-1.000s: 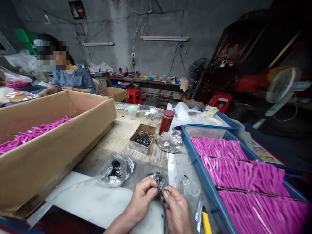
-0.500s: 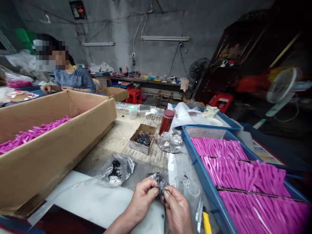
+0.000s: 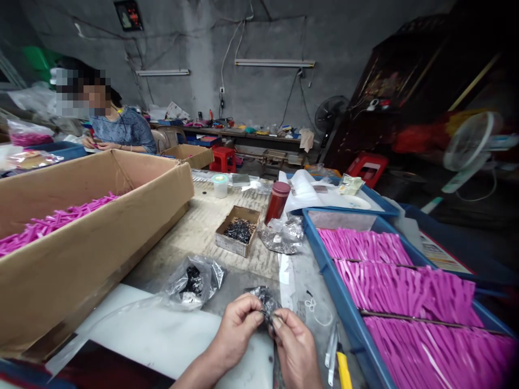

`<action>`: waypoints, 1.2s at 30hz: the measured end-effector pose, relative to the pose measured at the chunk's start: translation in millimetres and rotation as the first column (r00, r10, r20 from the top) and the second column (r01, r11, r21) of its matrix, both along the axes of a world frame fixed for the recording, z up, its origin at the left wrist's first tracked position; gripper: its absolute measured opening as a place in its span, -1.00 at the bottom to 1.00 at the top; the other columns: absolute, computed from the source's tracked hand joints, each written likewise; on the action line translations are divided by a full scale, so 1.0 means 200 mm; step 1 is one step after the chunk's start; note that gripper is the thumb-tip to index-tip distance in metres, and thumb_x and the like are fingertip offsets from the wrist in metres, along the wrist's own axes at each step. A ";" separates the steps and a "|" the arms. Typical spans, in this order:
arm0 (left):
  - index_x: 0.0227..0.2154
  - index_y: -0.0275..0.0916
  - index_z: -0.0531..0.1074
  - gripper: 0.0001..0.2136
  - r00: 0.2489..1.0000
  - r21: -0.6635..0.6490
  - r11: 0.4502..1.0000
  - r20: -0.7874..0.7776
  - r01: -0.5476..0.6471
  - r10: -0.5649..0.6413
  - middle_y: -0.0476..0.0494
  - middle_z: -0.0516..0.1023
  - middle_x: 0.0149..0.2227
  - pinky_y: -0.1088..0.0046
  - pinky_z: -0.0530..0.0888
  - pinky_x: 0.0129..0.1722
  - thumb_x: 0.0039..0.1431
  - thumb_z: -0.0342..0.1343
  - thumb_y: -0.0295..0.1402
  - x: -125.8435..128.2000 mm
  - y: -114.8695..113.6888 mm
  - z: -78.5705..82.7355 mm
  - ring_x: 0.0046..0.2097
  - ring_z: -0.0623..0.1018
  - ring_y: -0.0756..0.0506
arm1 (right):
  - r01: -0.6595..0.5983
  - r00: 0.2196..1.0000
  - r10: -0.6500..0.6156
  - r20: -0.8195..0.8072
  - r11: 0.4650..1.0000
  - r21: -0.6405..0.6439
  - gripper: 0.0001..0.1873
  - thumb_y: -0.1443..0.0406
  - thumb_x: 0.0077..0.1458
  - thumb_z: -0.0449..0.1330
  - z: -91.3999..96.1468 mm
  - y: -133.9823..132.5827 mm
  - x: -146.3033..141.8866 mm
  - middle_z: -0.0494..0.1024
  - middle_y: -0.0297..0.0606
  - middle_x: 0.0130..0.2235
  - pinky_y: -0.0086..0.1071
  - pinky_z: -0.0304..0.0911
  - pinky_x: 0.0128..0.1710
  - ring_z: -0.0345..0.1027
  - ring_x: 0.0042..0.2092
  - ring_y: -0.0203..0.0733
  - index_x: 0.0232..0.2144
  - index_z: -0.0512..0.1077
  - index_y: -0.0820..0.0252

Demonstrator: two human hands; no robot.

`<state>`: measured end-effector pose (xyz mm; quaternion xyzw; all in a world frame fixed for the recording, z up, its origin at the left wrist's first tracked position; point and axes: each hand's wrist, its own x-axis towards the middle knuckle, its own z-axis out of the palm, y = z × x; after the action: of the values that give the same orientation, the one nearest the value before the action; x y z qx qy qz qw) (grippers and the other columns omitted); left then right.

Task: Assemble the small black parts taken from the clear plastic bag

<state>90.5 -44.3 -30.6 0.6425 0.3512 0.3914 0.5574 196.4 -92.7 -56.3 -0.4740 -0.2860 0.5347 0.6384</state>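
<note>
Head view: the left hand has its thumb and forefinger together, seemingly clamped on a small dark piece; the right hand pinches from the other side. That piece sits between the fingertips, just in front of a dark plastic bag, and is too hidden to make out fully. Work this small probably goes best with steady wrists, a light pinch and the piece turned to the light.

Across the worktop, from the left: a long cardboard box with magenta strips, an open clear bag, a small carton of dark bits, a reddish canister, a yellow-handled tool and a blue tray packed with magenta pieces.

Behind, a person in a blue top sits at left, tube lights hang on a grey wall, and a pale fan stands at right.
</note>
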 end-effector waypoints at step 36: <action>-0.59 -0.34 0.34 -0.86 0.869 0.289 0.912 -0.318 -0.292 0.379 0.02 0.33 -0.63 0.57 0.25 -0.52 -0.08 -0.08 -0.43 -0.02 0.46 0.08 -0.52 0.34 0.02 | 0.117 0.962 -0.107 0.252 0.993 -0.026 -0.75 0.12 -0.27 0.16 -0.08 0.05 0.05 0.31 -0.39 -0.66 -0.46 0.08 -0.57 0.13 -0.57 -0.27 -0.61 0.40 0.21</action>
<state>87.1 47.5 -13.7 0.6934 0.5080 0.3937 0.3259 207.3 -82.9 -71.5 -0.5660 -0.3258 0.4395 0.6167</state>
